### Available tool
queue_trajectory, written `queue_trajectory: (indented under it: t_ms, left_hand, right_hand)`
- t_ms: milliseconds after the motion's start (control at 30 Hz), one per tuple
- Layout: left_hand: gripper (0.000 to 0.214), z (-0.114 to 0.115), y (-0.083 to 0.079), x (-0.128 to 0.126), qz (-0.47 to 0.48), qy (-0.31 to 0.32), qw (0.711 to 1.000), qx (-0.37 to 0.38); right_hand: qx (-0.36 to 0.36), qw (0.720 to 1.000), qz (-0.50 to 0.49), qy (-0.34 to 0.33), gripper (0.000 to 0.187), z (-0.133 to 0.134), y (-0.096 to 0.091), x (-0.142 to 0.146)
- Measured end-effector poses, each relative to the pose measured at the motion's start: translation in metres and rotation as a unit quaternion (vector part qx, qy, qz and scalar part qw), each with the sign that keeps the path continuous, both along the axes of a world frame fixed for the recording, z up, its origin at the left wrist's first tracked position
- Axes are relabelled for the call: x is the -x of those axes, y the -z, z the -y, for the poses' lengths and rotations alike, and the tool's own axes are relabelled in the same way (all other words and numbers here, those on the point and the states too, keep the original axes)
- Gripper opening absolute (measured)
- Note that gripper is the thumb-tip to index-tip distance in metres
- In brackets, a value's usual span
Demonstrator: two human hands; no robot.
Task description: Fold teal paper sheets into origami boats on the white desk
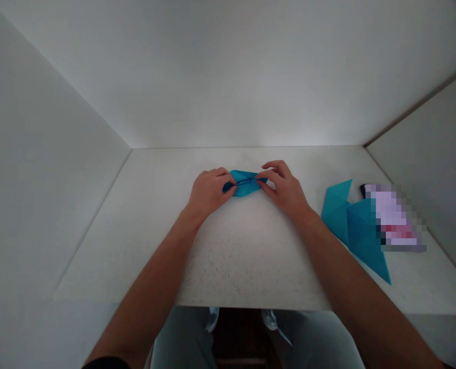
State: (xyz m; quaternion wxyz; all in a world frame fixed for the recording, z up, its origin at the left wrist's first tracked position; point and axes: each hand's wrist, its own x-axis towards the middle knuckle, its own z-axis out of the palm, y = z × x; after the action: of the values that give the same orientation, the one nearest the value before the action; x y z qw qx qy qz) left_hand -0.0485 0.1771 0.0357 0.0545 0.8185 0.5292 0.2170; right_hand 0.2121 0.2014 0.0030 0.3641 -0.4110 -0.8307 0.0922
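Note:
A small folded piece of blue paper [246,188] lies near the middle of the white table, with layered flaps meeting along a crease in its centre. My left hand [211,188] pinches its left end between thumb and fingers. At the opposite end, my right hand [283,185] grips the paper with thumb and index finger, while its other fingers are partly raised. Fingertips of both hands cover the paper's two ends.
Larger folded blue paper [360,225] lies on the right side of the table [243,256], beside my right forearm. A blurred pinkish item [397,215] touches or overlaps it. White walls [243,77] enclose the table at the back and sides.

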Motion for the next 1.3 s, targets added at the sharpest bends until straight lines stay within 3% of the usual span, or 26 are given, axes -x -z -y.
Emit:
queue_trajectory:
  t_ms: [200, 300, 433, 600, 700, 900, 1167, 1300]
  left_hand:
    - [0.017, 0.002, 0.007, -0.007, -0.025, -0.018, 0.999, -0.010]
    - [0.024, 0.003, 0.008, -0.010, -0.029, -0.025, 0.999, -0.016]
    - [0.032, 0.003, 0.008, -0.007, -0.021, -0.025, 0.999, -0.029]
    - [0.043, 0.002, 0.012, -0.002, -0.012, -0.022, 0.999, -0.045]
    - [0.052, 0.002, 0.013, -0.002, -0.002, -0.022, 0.998, -0.054]
    - [0.043, 0.000, 0.011, -0.001, 0.032, -0.051, 0.997, -0.049]
    - [0.028, -0.005, 0.019, 0.000, 0.164, -0.105, 0.981, 0.004]
    - [0.025, -0.004, 0.016, 0.001, 0.157, -0.128, 0.979, 0.023]
  right_hand:
    - [-0.020, 0.999, -0.030, 0.001, 0.008, -0.006, 0.001, -0.004]
    - [-0.026, 0.996, -0.081, -0.038, 0.005, -0.007, -0.002, -0.001]
    - [0.012, 0.984, -0.171, -0.040, 0.012, -0.006, -0.004, 0.002]
    - [0.129, 0.930, -0.339, -0.067, 0.031, -0.010, -0.001, 0.003]
    - [0.185, 0.899, -0.390, -0.079, 0.038, -0.014, 0.001, 0.002]
    - [0.211, 0.885, -0.408, -0.076, 0.043, -0.018, 0.005, -0.002]
    - [0.212, 0.898, -0.382, -0.054, 0.039, -0.018, 0.006, -0.005]
    - [0.222, 0.892, -0.390, -0.063, 0.037, -0.017, 0.005, -0.003]
